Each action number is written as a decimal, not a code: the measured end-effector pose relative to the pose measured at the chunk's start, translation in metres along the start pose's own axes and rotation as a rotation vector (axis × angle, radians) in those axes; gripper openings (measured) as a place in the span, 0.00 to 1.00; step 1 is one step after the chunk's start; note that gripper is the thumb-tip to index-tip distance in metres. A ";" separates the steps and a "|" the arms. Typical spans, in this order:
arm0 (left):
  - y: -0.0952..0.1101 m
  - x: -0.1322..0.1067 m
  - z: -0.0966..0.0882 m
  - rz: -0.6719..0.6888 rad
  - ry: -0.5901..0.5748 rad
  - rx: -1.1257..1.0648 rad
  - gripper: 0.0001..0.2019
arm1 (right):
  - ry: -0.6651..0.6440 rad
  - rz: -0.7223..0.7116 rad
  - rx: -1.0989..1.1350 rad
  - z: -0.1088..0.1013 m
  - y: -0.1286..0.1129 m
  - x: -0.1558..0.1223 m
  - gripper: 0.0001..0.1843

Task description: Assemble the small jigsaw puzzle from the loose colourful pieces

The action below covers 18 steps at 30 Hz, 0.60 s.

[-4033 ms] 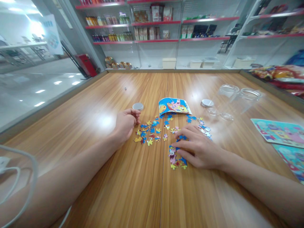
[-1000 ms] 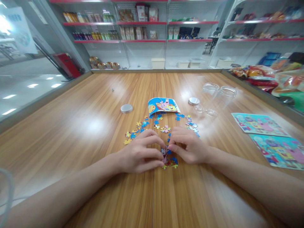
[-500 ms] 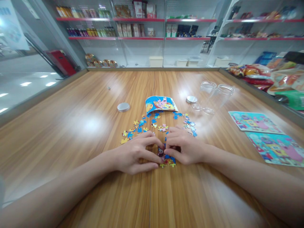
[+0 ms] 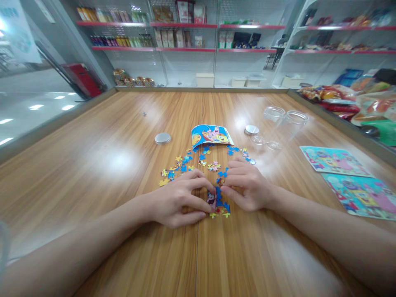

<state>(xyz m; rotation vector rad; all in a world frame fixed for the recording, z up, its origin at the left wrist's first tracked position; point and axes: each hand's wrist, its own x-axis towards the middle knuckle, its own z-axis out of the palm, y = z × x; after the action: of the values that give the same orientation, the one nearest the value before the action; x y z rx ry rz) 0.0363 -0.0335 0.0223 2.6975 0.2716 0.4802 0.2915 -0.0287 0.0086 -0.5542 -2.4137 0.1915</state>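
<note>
A partly joined jigsaw puzzle point(image 4: 219, 200), with blue, pink and yellow parts, lies flat on the table in front of me. My left hand point(image 4: 181, 199) rests at its left side, fingers apart, the fingertips touching the joined pieces and covering some of that edge. To the upper right, my right hand point(image 4: 247, 185) is curled with thumb and forefinger close together. A small dark puzzle piece point(image 4: 220, 181) is at those fingertips, partly hidden. Loose puzzle pieces point(image 4: 184, 168) lie in an arc beyond both hands. Behind them stands a curved picture sheet point(image 4: 212, 135) with a cartoon print.
A silver lid point(image 4: 162, 138) lies at left, another lid point(image 4: 251, 130) at right. Clear plastic jars point(image 4: 297, 119) stand beyond it. Two cartoon picture cards point(image 4: 335, 160) lie on the right. Bagged goods point(image 4: 337, 97) lie past the right edge; stocked shelves point(image 4: 185, 25) line the back.
My right hand has moved slightly right and away from the joined puzzle, uncovering more of its blue part. My left hand stays on the puzzle. The view has shifted slightly.
</note>
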 end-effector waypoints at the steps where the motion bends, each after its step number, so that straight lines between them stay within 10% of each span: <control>1: 0.000 0.000 0.000 0.004 -0.001 -0.004 0.11 | 0.011 -0.038 0.008 -0.001 0.001 -0.001 0.13; 8: -0.002 0.000 0.000 0.013 0.007 -0.005 0.10 | -0.109 -0.268 0.023 0.002 -0.004 -0.006 0.08; 18: -0.001 0.000 0.000 0.019 0.011 -0.012 0.11 | -0.280 -0.172 0.040 -0.001 -0.010 -0.003 0.09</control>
<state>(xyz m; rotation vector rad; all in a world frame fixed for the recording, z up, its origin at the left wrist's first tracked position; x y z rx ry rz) 0.0358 -0.0326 0.0218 2.6885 0.2453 0.5010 0.2909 -0.0386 0.0105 -0.3163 -2.7071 0.2571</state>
